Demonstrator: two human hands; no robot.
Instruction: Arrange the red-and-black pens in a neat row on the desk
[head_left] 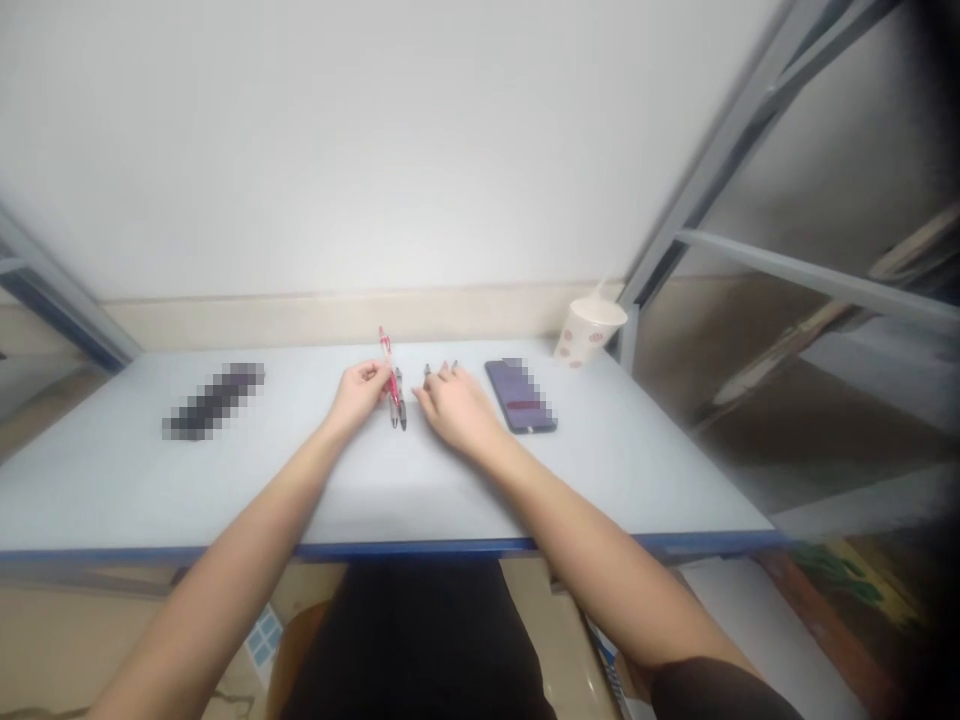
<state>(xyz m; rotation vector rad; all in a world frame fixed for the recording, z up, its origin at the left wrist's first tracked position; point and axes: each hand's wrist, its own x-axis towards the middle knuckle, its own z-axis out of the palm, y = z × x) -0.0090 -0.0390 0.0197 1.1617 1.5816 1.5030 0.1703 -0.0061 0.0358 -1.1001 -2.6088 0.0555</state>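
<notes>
My left hand (364,392) pinches the red pen (389,368); my right hand's (455,402) fingers spread slightly; I read no labels.

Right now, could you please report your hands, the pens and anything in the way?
Left hand pinching red pen; right hand palm-down, grip unclear. Dark pen between hands. Phone, cup to the right.

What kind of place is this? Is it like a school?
It looks like a study corner, maybe in a dorm, though I can't be sure. There's a desk against a wall, pens on it, and metal frame posts on both sides.
</notes>
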